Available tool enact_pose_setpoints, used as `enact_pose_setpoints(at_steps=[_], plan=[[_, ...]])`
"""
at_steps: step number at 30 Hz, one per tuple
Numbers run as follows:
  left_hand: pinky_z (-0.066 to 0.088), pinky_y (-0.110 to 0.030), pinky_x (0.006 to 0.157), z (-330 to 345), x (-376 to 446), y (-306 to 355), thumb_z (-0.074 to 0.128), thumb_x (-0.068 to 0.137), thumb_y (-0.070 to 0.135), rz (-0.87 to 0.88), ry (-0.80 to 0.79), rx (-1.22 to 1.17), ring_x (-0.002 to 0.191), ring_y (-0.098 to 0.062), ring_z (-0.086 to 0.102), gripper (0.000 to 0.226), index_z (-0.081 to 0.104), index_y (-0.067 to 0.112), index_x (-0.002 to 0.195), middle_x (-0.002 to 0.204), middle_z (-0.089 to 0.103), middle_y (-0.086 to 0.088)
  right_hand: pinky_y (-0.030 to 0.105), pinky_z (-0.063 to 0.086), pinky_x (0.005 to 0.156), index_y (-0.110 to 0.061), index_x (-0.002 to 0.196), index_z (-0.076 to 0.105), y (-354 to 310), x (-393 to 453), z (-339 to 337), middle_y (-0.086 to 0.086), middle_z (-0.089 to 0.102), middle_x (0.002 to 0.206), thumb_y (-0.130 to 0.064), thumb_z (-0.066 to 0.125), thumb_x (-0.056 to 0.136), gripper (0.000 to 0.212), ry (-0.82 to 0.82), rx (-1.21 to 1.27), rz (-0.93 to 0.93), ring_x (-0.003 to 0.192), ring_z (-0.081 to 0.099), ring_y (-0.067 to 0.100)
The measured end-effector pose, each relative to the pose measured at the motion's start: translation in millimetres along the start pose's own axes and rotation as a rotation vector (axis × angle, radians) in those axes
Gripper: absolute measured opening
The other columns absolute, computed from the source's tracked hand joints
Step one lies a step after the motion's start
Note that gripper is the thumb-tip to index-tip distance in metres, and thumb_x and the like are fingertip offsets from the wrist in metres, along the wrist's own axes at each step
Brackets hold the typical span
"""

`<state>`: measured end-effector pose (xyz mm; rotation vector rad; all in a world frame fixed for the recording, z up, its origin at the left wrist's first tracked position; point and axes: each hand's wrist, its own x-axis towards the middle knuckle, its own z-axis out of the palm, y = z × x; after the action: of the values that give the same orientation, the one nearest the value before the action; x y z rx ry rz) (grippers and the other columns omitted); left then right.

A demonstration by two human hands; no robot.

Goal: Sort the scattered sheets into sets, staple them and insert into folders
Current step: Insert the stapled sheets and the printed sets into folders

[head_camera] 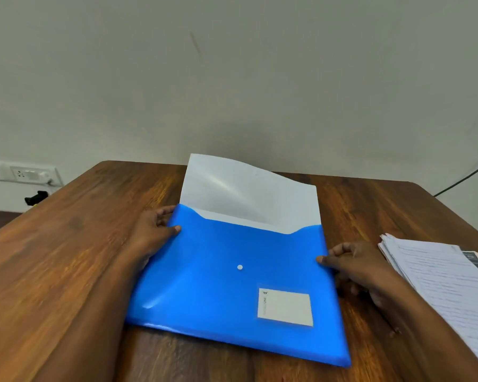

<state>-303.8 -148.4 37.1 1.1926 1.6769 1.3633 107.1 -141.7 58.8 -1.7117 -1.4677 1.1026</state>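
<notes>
One blue folder (226, 274) lies flat in the middle of a wooden table (66, 244), its white flap (246, 194) standing open at the far edge. The right hand (353, 264) pinches the folder's right edge, thumb on top. Farther back, the left hand (152, 230) pinches the left edge near the opening. One stack of printed sheets (447, 282) lies just right of the right hand. One wall socket (22, 173) sits far left.

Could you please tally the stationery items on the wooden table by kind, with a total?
Blue snap-button folder, flap open, held by the left hand and right hand: 1
Stack of printed sheets: 1
Total: 2
</notes>
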Motion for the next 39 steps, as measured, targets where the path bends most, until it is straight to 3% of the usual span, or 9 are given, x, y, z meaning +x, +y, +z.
enact_pose_setpoints(at_steps=[5, 9, 13, 17, 21, 28, 33, 36, 39], plan=[[0.049, -0.03, 0.087, 6, -2, -4, 0.085, 0.085, 0.012, 0.096, -0.045, 0.3, 0.091, -0.003, 0.061, 0.058, 0.064, 0.012, 0.138, 0.108, 0.067, 0.003, 0.025, 0.046, 0.04, -0.001, 0.098, 0.068, 5, 0, 4, 0.018, 0.074, 0.087, -0.011, 0.08, 0.09, 0.018, 0.042, 0.051, 0.056, 0.049, 0.058, 0.018], [0.052, -0.04, 0.101, 10, 0, -11, 0.092, 0.077, 0.026, 0.048, 0.033, 0.347, 0.115, -0.026, 0.063, 0.079, 0.057, 0.004, 0.144, 0.132, 0.066, -0.012, 0.026, 0.045, 0.041, -0.002, 0.096, 0.068, 10, 1, 10, 0.023, 0.073, 0.089, -0.014, 0.08, 0.091, 0.018, 0.06, 0.07, 0.087, 0.044, 0.055, 0.02], [0.056, -0.044, 0.093, 10, 7, -17, 0.095, 0.071, 0.035, 0.042, 0.054, 0.441, 0.102, -0.025, 0.069, 0.068, 0.069, 0.008, 0.128, 0.12, 0.073, -0.01, 0.032, 0.05, 0.047, -0.008, 0.091, 0.07, 9, -3, 20, 0.009, 0.074, 0.074, -0.019, 0.082, 0.088, 0.017, 0.118, -0.037, 0.003, 0.039, 0.059, 0.021], [0.054, -0.045, 0.087, 12, 10, -27, 0.096, 0.071, 0.033, 0.056, 0.102, 0.497, 0.098, -0.035, 0.067, 0.063, 0.071, 0.002, 0.12, 0.113, 0.073, -0.02, 0.046, 0.064, 0.061, -0.017, 0.093, 0.073, -2, -9, 12, 0.005, 0.078, 0.072, -0.021, 0.085, 0.085, 0.015, 0.162, -0.097, -0.081, 0.055, 0.073, 0.028], [0.051, -0.055, 0.098, 22, 6, -30, 0.093, 0.074, 0.037, 0.081, 0.16, 0.549, 0.11, -0.043, 0.064, 0.074, 0.064, 0.001, 0.132, 0.125, 0.068, -0.025, 0.035, 0.065, 0.067, -0.024, 0.098, 0.075, -7, -12, -24, -0.003, 0.077, 0.085, -0.033, 0.086, 0.085, 0.019, 0.303, -0.236, -0.115, 0.068, 0.075, 0.016], [0.051, -0.054, 0.09, 29, 0, -28, 0.089, 0.08, 0.04, 0.062, 0.193, 0.587, 0.102, -0.046, 0.065, 0.067, 0.065, -0.002, 0.127, 0.117, 0.069, -0.028, 0.042, 0.063, 0.085, -0.028, 0.11, 0.072, 24, -13, -100, 0.002, 0.075, 0.114, -0.047, 0.087, 0.08, 0.039, 0.551, -0.584, 0.009, 0.086, 0.071, 0.019], [0.055, -0.058, 0.084, 26, 32, -80, 0.078, 0.07, 0.065, 0.017, 0.245, 0.639, 0.091, -0.048, 0.065, 0.081, 0.062, 0.002, 0.117, 0.106, 0.068, -0.028, 0.046, 0.061, 0.09, -0.03, 0.1, 0.064, 57, -27, -158, 0.002, 0.07, 0.113, -0.068, 0.085, 0.057, 0.061, 0.475, -0.657, 0.21, 0.096, 0.069, 0.022], [0.053, -0.06, 0.091, 26, 73, -133, 0.062, 0.06, 0.084, 0.213, 0.309, 0.669, 0.103, -0.047, 0.062, 0.092, 0.052, 0.018, 0.123, 0.119, 0.063, -0.023, 0.04, 0.055, 0.088, -0.026, 0.118, 0.065, 67, -45, -182, -0.003, 0.067, 0.114, -0.067, 0.088, 0.054, 0.079, 0.403, -0.629, 0.272, 0.098, 0.064, 0.019], [0.052, -0.059, 0.095, 64, 4, -40, 0.076, 0.068, 0.071, 0.272, 0.311, 0.755, 0.113, -0.046, 0.059, 0.084, 0.054, 0.018, 0.13, 0.123, 0.061, -0.022, 0.027, 0.044, 0.071, -0.019, 0.142, 0.053, 73, -60, -198, -0.007, 0.056, 0.117, -0.067, 0.087, 0.046, 0.112, 0.374, -0.553, 0.255, 0.088, 0.054, 0.009]])
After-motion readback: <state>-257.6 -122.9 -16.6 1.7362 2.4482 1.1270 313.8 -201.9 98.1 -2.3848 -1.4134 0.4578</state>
